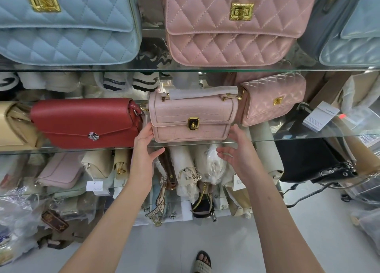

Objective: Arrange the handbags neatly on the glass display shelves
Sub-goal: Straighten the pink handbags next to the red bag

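In the middle of the frame a pale pink bag [193, 120] with a gold clasp stands upright at the front edge of the middle glass shelf [287, 138]. It sits between a red bag [86, 122] to its left and a small quilted pink bag [271, 100] to its right, and its handle is wrapped in white foam. The left hand [144, 147] has its fingers straight against the bag's lower left corner. The right hand [236, 151] is loosely spread just beside the lower right corner; whether it touches cannot be told. The step looks like squaring this bag up. It would go best with an even nudge from both sides, so the front faces straight out and the base sits fully on the glass rather than over the lip. It also needs a small gap left to the red bag, and must not push the quilted bag, which leans close behind its right shoulder. As for writing, a white tag [319, 116] at the right and another [96, 187] at the lower left carry print too small to read, and no brand name is legible on any clasp.
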